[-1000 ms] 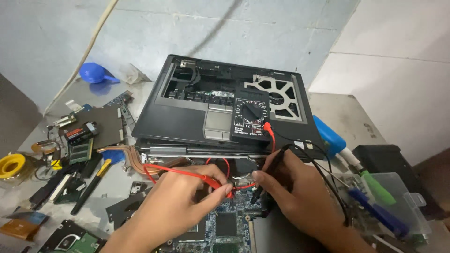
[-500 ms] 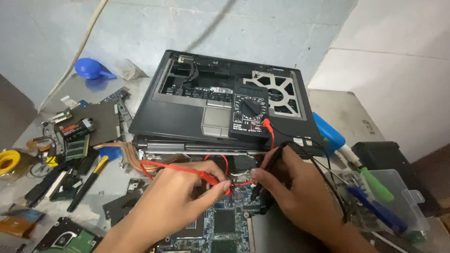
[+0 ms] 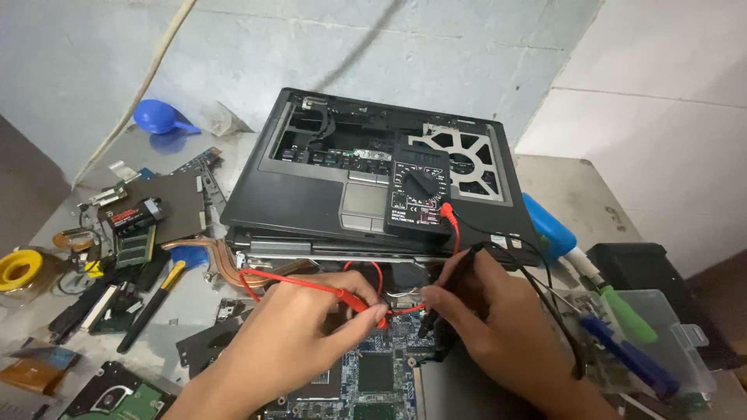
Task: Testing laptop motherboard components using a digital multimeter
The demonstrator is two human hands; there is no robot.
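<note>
Head view looks down on my two hands over a blue circuit board [image 3: 373, 373] at the near edge of the bench [image 3: 576, 194]. My left hand [image 3: 299, 330] has its grip pinched together on the red probe [image 3: 354, 299], thumb and fingertips closed round the shaft, the tip angled down toward the top edge of the board. My right hand [image 3: 490, 319] has its grip clamped on the black probe [image 3: 455, 272], which also slants down toward the board, so the two tips sit close together just beyond the board's far edge; whether they touch metal I cannot tell.

Beyond the board lies an opened dark laptop base [image 3: 327, 179], its keyboard gone and inner frame showing. A black multimeter [image 3: 419, 190] rests on the laptop's right half, dial facing up. The red lead [image 3: 257, 278] loops from the left probe along the laptop's front edge, and another red run climbs to the meter's lower right corner; the black lead [image 3: 545, 272] curves away right of the board.

Left of the laptop lie a memory stick [image 3: 136, 245], a yellow-handled tool [image 3: 152, 307], a copper heat pipe [image 3: 218, 260], a yellow solder spool [image 3: 17, 268] and a blue scoop [image 3: 159, 117]. Right of the board stands a clear plastic box [image 3: 677, 350] with green and blue screwdrivers [image 3: 622, 315].
</note>
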